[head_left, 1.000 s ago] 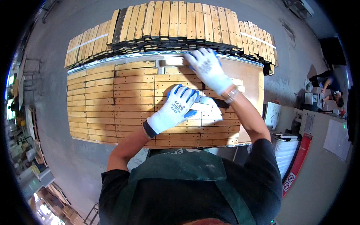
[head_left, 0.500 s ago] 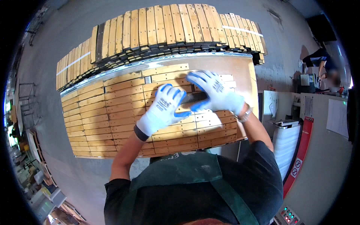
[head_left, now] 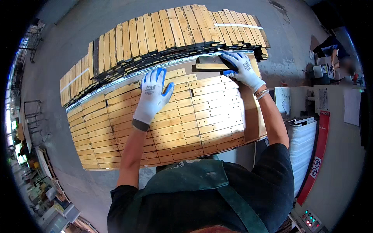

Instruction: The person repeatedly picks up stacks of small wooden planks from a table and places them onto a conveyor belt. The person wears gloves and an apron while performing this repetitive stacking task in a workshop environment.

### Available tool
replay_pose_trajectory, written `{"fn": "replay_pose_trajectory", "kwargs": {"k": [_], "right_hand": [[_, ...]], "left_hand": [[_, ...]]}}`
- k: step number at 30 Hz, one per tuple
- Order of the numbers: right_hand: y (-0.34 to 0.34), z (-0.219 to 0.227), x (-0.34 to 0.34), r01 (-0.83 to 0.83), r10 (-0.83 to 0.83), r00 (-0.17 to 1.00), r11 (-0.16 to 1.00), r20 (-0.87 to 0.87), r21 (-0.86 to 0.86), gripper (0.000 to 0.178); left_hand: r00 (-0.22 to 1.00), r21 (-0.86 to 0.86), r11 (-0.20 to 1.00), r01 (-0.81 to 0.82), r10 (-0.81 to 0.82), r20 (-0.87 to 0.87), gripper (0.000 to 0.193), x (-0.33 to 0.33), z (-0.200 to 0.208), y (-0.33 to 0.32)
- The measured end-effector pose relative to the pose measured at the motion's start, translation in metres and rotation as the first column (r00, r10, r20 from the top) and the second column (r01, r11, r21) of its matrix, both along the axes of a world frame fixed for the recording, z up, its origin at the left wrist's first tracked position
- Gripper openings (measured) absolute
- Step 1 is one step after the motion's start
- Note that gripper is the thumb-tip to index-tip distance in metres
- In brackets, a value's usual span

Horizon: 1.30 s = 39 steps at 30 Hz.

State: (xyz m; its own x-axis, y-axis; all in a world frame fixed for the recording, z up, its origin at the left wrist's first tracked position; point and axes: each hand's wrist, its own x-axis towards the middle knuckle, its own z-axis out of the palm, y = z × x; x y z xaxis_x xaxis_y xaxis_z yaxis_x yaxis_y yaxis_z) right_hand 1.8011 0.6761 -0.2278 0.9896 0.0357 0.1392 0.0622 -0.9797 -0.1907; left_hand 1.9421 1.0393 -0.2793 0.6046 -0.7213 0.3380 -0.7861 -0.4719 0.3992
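Note:
Both my hands wear white gloves with blue fingers. My right hand (head_left: 244, 70) is closed round the right end of a short pair of wooden slats (head_left: 210, 67), a pale one in front and a dark one behind, at the table's far right. My left hand (head_left: 151, 93) is open, thumb apart, over the rows of pale wooden slats (head_left: 171, 124); whether it presses on them I cannot tell. These slats lie flat, side by side, with small dark holes near their ends. Strong light whitens the rows at the right.
Beyond the table (head_left: 254, 116) runs a long stack of upright-leaning slats (head_left: 155, 33), strapped with white bands at both ends. At the right stand a white roll (head_left: 299, 151), a red strip (head_left: 316, 163) and a button box (head_left: 311, 219). Another person (head_left: 338, 50) is farther off.
My right hand has moved away from me and to the right, and now grips the slat pair. My left hand has shifted left and forward, away from the right.

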Motion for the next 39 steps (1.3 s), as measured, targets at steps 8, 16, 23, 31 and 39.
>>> {"fn": "replay_pose_trajectory", "kwargs": {"k": [8, 16, 23, 31, 39], "right_hand": [[-0.003, -0.013, -0.018, -0.045, 0.045, 0.999, 0.999, 0.013, 0.015, 0.042], [0.020, -0.016, -0.008, -0.003, -0.002, 1.000, 0.972, 0.018, 0.234, 0.042], [0.075, -0.016, 0.003, 0.019, -0.019, 0.995, 1.000, 0.095, 0.002, 0.063], [0.095, -0.014, 0.025, 0.072, -0.066, 0.993, 0.996, 0.102, -0.061, 0.054], [0.128, -0.032, 0.015, 0.071, -0.054, 0.994, 0.981, 0.097, -0.178, 0.058]], "left_hand": [[0.999, 0.019, 1.000, -0.005, 0.005, -0.043, 0.054, -0.002, -0.001, 0.002], [1.000, -0.008, 1.000, 0.003, -0.003, -0.018, 0.053, -0.002, 0.001, 0.003], [0.999, 0.042, 0.999, 0.003, -0.005, 0.032, 0.055, -0.004, 0.004, -0.003], [0.999, 0.052, 0.999, 0.006, -0.008, 0.034, 0.051, -0.004, 0.008, -0.004], [0.999, 0.060, 0.998, 0.023, -0.025, 0.041, 0.060, -0.009, 0.009, -0.014]]}}
